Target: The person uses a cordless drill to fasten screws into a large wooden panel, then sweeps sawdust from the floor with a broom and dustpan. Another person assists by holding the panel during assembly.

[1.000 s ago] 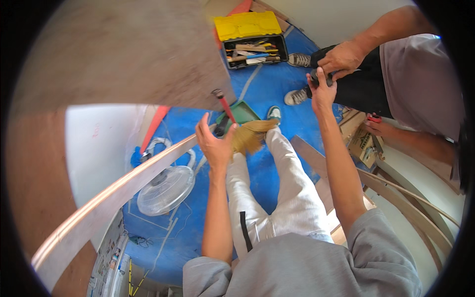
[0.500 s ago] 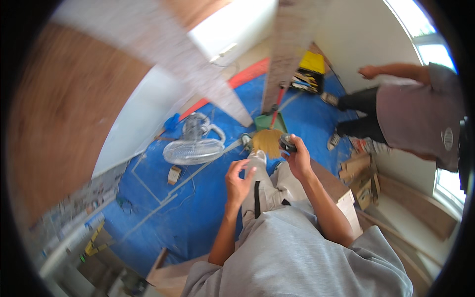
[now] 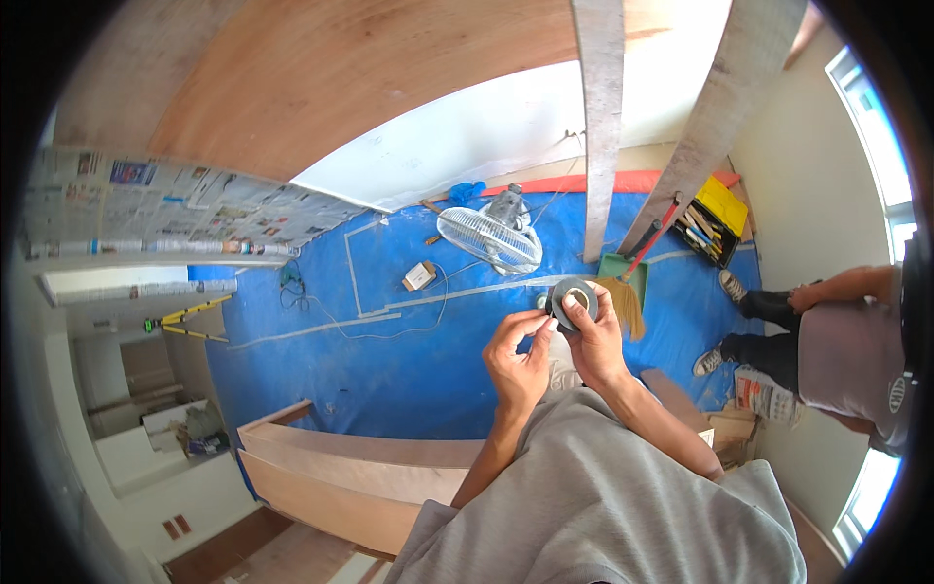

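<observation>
Roll of tape (image 3: 574, 300) sits gripped in the right hand (image 3: 592, 341), above the blue floor sheet (image 3: 389, 350); left hand (image 3: 516, 360) fingers pinch its loose end; peeling seems underway; next probably calls for a steady pull.

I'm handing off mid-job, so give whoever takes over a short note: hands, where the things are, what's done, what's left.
Right hand: holds the dark roll of tape up in front of the chest, fingers wrapped round it.
Left hand: fingers pinch at the roll's edge, seemingly at the tape's end.
Below on the blue floor sheet: white fan, green dustpan, yellow toolbox. Another person stands at right.
Done: roll in hand.
Left: no strip visibly pulled off yet.
</observation>
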A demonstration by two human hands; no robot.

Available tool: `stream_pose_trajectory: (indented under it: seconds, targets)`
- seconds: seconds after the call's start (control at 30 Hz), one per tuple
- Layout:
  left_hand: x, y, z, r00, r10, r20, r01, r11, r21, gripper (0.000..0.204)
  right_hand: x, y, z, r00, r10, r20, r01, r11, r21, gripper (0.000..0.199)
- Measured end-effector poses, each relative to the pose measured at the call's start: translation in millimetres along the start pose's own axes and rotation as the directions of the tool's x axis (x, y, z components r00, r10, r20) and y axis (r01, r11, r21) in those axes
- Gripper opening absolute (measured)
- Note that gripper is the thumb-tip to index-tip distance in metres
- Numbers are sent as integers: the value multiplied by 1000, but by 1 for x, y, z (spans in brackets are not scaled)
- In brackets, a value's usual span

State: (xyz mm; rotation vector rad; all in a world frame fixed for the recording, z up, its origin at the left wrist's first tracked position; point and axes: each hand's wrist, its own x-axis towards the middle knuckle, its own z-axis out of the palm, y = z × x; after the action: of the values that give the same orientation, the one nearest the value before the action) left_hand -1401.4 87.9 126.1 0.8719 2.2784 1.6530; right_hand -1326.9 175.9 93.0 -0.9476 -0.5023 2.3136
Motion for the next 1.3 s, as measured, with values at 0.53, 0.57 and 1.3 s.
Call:
stream_pose_trajectory:
  seconds: [0.53,0.57,1.3]
  targets:
    - [11,-123,-348,961,52,-273,-12,989,147,12,-12,237,228,837,377,397,-76,798,-598,39]
    - [9,-134,-378,945,-33,-324,59,996,72,13,-13,271,249,826,429,365,-114,762,-638,38]
    - [44,-482,-842,592,-614,-522,426,788,-445,32,95,829,580,354,929,-106,-189,-40,-981,44]
